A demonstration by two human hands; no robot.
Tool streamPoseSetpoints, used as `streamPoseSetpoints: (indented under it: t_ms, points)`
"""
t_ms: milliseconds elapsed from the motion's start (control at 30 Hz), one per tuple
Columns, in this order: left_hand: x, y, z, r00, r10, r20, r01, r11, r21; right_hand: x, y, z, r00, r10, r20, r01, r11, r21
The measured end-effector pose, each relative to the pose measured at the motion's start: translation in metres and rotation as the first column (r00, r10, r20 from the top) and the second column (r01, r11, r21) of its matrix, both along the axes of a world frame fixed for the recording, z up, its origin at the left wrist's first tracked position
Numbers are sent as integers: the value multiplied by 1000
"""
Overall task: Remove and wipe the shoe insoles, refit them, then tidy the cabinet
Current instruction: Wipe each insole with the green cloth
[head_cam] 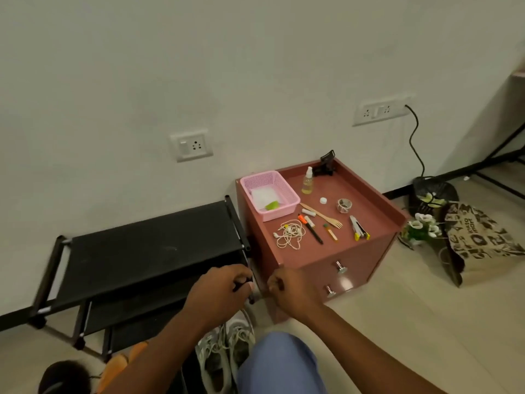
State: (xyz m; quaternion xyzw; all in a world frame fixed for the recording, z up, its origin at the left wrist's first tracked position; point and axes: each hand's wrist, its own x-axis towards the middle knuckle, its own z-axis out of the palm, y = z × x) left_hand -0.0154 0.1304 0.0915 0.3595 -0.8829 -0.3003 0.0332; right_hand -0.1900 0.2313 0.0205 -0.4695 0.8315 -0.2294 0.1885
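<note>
Both hands sit close together, low and centre, not touching. Left hand [220, 282] has fingers curled round something small and dark at the shoe rack's [147, 251] front corner post; what it is cannot be told. Right hand [287, 291] has fingers curled, knuckles up, just beside the cabinet's [366, 260] near corner; whether it holds anything cannot be told. White sneakers [224, 351] lie on the floor below the left hand, by a blue-clad knee [278, 365]. Cabinet top, up and right of the hands: pink basket [270, 194], spray bottle [307, 182], tangled earphones [289, 234], wooden fork [324, 216], pens [312, 230]. Orange footwear [125, 362] under the left forearm.
</note>
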Motion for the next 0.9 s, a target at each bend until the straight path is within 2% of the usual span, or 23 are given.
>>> streamPoseSetpoints:
  t_ms: [67,200,367,667,800,900]
  points:
    - [-1,0,-18,998,46,-52,-44,998,34,-7,5,-17,999,-34,-11,34,999,1]
    - [-6,-16,-43,999,39,-15,-38,997,61,-14,-2,-29,993,-98,-62,93,993,-79]
    - [-19,-38,-48,997,48,-54,-45,997,62,-26,-38,-21,987,-120,-103,88,958,-272]
    - [-35,-64,-57,992,77,-95,-68,993,95,-67,-108,2,940,-258,-221,146,895,-421]
    - [-36,-74,-58,987,106,-124,-91,988,122,-110,-162,13,924,-236,-302,104,913,-396]
    - [-34,-80,-57,984,122,-132,-102,984,147,-138,-201,18,934,-173,-313,116,974,-195]
